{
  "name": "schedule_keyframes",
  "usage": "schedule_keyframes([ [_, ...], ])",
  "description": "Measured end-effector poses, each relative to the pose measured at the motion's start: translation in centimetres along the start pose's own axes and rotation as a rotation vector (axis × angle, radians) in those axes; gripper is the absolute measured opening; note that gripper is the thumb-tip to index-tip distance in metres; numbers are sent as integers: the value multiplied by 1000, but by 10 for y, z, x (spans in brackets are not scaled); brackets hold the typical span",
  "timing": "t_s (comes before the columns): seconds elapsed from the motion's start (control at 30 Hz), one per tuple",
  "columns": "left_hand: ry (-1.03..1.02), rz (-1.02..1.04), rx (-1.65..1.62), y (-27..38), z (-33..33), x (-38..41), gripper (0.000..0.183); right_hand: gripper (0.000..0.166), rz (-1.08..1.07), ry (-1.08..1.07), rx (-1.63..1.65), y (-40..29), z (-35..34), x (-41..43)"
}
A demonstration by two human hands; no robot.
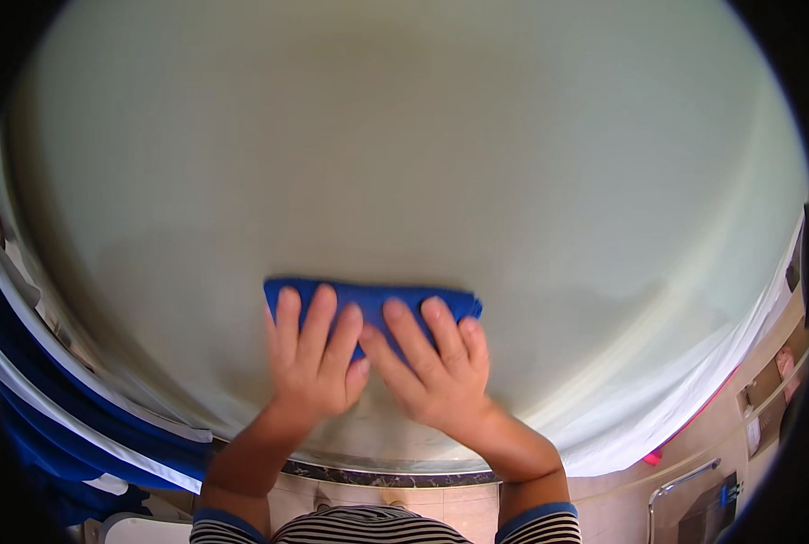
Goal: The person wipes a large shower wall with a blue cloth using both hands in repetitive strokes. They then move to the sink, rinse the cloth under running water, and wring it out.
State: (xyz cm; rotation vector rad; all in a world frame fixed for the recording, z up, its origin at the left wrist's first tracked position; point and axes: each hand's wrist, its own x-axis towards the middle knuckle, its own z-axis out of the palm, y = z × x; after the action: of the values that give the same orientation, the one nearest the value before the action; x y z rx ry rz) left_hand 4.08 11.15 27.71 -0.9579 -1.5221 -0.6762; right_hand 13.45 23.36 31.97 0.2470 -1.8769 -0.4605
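A folded blue cloth (367, 291) lies flat against a large smooth, pale grey-green surface (404, 170). My left hand (316, 360) presses on the left half of the cloth with its fingers spread. On the right half, my right hand (435, 360) rests the same way, fingers fanned out. Both hands sit side by side, their inner fingers close together near the middle of the cloth. Parts of the cloth are hidden under the fingers and palms.
Blue fabric with white bands (91, 415) hangs at the lower left. White fabric (676, 415) drapes along the right edge. A dark marbled strip (391, 476) borders the surface near my body. A metal-framed object (690, 503) stands at the lower right, on a tiled floor (608, 510).
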Motion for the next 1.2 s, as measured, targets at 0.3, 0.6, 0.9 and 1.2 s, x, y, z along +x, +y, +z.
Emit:
schedule_keyframes([
  [0.3, 7, -10, -10, 70, 23, 54, 40, 29, 40, 59, 2, 72, -35, -6],
  [0.6, -31, 66, 16, 125, 49, 30, 39, 28, 25, 77, -55, 105, -48, -72],
  [0.9, 12, 0, -40, 169, 59, 122, 45, 26, 139, 113, -55, 164, -81, -39],
  [1.2, -32, 70, -7, 166, 66, 44, 33, 22, 48, 54, -53, 138, -66, -95],
])
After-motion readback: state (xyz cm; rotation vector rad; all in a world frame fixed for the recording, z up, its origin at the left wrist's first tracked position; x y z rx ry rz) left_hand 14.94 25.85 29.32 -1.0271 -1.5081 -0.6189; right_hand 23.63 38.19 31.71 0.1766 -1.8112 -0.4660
